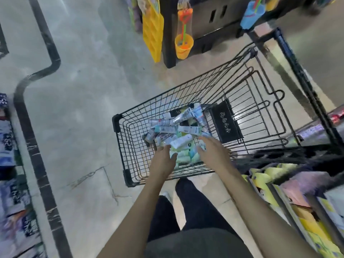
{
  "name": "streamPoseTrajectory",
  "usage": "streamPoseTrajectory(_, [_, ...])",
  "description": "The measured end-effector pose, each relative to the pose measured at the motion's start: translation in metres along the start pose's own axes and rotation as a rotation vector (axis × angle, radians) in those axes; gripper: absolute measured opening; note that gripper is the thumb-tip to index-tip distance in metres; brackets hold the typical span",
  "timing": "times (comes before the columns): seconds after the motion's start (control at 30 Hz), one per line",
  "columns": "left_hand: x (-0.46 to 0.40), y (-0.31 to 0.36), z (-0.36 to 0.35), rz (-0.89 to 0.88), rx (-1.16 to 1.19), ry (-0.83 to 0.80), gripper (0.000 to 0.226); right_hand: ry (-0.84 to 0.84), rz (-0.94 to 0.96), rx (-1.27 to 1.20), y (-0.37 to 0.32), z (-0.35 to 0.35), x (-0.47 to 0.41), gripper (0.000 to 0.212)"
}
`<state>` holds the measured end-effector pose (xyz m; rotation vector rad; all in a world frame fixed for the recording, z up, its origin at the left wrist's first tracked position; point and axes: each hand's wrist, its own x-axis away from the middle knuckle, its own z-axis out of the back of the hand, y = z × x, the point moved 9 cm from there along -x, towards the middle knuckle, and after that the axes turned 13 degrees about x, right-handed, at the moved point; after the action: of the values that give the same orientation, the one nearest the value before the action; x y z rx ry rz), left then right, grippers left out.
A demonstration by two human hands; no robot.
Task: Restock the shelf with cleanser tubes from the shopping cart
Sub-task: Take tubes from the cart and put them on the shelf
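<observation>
- I am reaching both arms down into the shopping cart (119, 127), which is standing at about 1 o'clock from my feet on the store floor (78, 86).
- My left hand (163, 161) is hovering with fingers straight and released, holding nothing, its tips just reaching the near edge of the pile.
- My right hand (214, 151) is likewise spread open and empty, lying over the pale green packs (184, 157) at the cart's near end.
- The cleanser tubes (173, 127) are lying jumbled in the basket bottom, at 12 o'clock from my fingertips, many still there; a white tube (181, 142) is sitting between my two hands.
- The shelf (297, 202) at my 3 o'clock is showing yellow and pink packages; whether any tubes are already placed there, I cannot tell.
- Judging by the heap, the restocking is far from finished: no tube is in either grip yet, and the picking and shelving are still ahead.
- Toy buckets (183, 45) are hanging on a rack at 12 o'clock, beyond the cart.
</observation>
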<state>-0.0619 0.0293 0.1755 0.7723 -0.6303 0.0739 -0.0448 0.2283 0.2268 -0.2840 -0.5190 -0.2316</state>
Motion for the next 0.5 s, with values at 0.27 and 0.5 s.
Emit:
streamPoseTrajectory(0.27, [-0.089, -0.058, -0.061, 0.392, 0.378, 0.041, 0.044, -0.147, 0.037, 0.073, 0.021, -0.066, -0.132, 0.045])
streamPoseTrajectory(0.5, [-0.178, -0.103, -0.108, 0.250, 0.028, -0.111, 0.079, -0.166, 0.080, 0.194, 0.039, -0.139, -0.227, 0.059])
